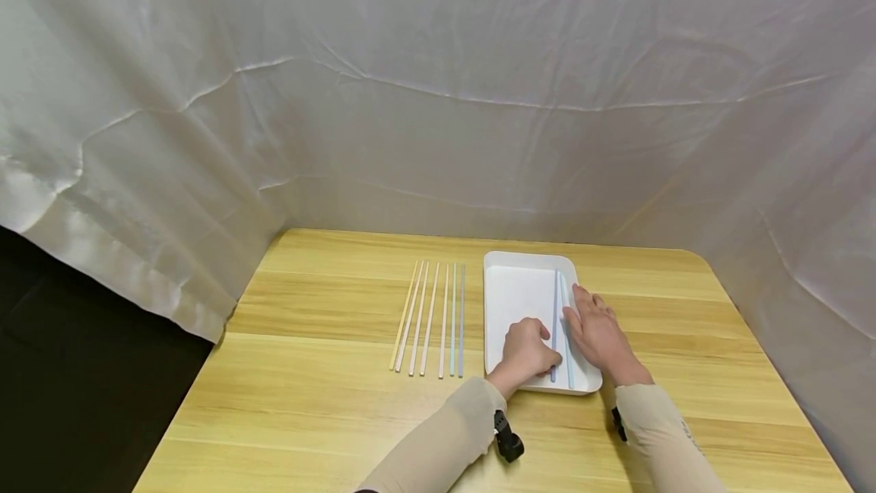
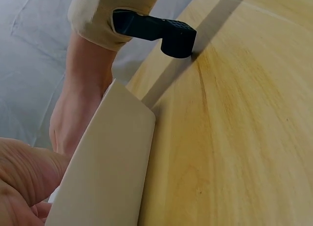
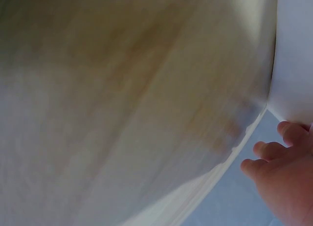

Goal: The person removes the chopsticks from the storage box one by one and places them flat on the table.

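Note:
Inside a white tray (image 1: 520,259) lie two slim chopsticks: a periwinkle-blue chopstick (image 1: 555,295) and, to its right, a pale blue chopstick (image 1: 569,362). My left hand (image 1: 527,348) reaches over the tray's near left part, its thumb and curled index finger around the periwinkle-blue one close to its near end. At the tray's right side my right hand (image 1: 602,337) lies with its fingers extended along the rim and its thumb beside the pale blue chopstick. In the left wrist view the tray's outer wall (image 2: 105,162) hides most of the left fingers.
Several chopsticks (image 1: 430,318) in yellow, pale pink and blue tones lie side by side on the wooden table (image 1: 308,394), left of the tray. A pale curtain (image 1: 438,151) hangs behind the table and along its sides. Each wrist carries a black strap (image 1: 508,438).

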Tool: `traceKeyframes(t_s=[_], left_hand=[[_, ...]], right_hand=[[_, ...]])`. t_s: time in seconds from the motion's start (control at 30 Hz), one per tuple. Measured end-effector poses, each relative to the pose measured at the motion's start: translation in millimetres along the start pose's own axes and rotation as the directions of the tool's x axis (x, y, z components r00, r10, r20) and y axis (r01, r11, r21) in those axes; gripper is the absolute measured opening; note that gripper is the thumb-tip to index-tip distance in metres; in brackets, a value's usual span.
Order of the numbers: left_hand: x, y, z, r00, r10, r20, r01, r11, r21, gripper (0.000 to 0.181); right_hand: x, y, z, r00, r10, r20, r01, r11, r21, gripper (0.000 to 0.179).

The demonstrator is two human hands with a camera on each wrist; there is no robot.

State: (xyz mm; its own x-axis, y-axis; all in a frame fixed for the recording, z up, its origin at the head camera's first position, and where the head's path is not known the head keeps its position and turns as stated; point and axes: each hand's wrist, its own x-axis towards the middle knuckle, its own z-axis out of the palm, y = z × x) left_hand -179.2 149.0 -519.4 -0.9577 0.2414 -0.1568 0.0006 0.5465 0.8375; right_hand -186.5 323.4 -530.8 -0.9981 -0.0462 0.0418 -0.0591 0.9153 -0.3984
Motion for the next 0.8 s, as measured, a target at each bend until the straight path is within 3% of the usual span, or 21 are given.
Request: traceKeyframes(t_s=[0.17,0.33,0.53,0.67,0.8], left_hand=[[1.0,0.6,-0.8,1.000,0.004,-0.015,-0.003,0.998,0.064,0.025],[1.9,1.2,-1.7,0.999,-0.028,-0.023,0.029,0.997,0.067,0.025],[0.9,-1.4,-6.0,0.999,-0.031,-0.035,0.031,1.000,-0.002,0.029],[-1.2,-2.8,-10.4,0.998,-0.060,-0.011,0.059,0.996,-0.062,0.035],[-4.1,-0.3,-16.1,0.996,-0.093,0.016,0.094,0.988,-0.121,0.029]], right_hand=[[0.5,-0.3,0.5,1.000,0.007,0.006,-0.007,1.000,0.001,0.067],[0.4,-0.3,1.7,1.000,0.011,0.018,-0.012,1.000,0.013,0.068],[0.1,-0.6,1.5,1.000,0.003,0.010,-0.003,1.000,0.010,0.069],[0.2,-0.5,1.0,1.000,-0.003,0.008,0.003,1.000,0.009,0.069],[0.4,0.4,0.5,1.000,-0.008,0.004,0.008,1.000,0.008,0.069]])
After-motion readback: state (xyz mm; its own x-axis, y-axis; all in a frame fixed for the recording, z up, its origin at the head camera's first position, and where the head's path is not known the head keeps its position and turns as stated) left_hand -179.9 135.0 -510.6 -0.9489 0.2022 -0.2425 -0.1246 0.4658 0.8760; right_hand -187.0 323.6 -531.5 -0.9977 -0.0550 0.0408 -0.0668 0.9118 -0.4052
